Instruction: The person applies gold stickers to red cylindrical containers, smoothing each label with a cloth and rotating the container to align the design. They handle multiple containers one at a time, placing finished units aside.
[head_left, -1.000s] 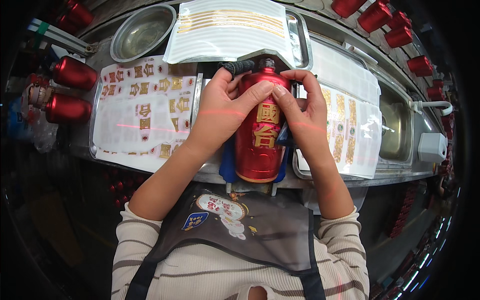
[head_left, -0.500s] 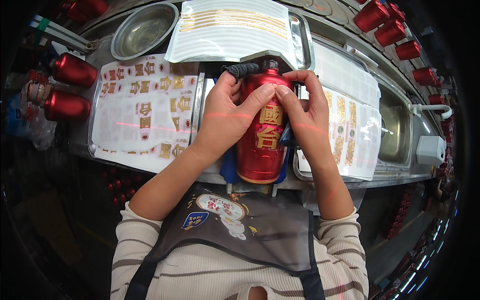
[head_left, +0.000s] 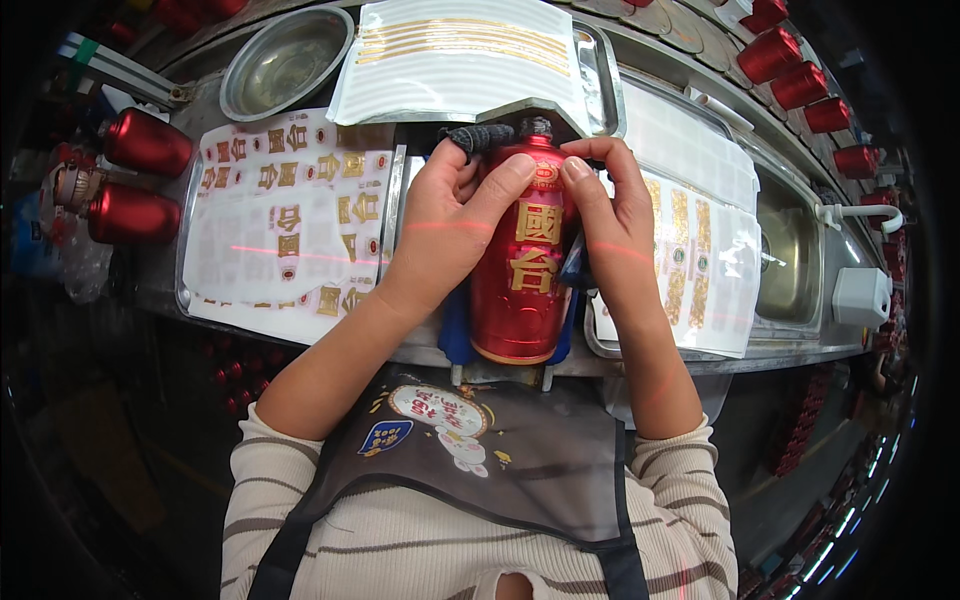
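Note:
A shiny red bottle (head_left: 518,325) with large gold raised characters lies in front of me, its neck pointing away, on a stand with blue padding (head_left: 456,335). My left hand (head_left: 455,215) is closed about its left shoulder, thumb on the front surface. On the opposite shoulder my right hand (head_left: 612,205) grips it, thumb pressed beside a small red and gold emblem decal (head_left: 545,173). The emblem sits above the gold characters, between the two thumbs. A dark wrapped roll (head_left: 482,137) lies by the bottle's neck, next to my left fingers.
Left is a tray with a gold and red decal sheet (head_left: 240,235); two red bottles (head_left: 135,213) stand beyond it. Striped gold decals (head_left: 465,45) and a metal bowl (head_left: 285,65) are at the back. Right are more decal sheets (head_left: 735,270), a sink (head_left: 790,275) and conveyor bottles (head_left: 800,86).
My thumbs have moved apart, uncovering the emblem near the bottle's shoulder. The bottle has shifted very slightly left. Red bottles on the conveyor have moved along to the right and nearer.

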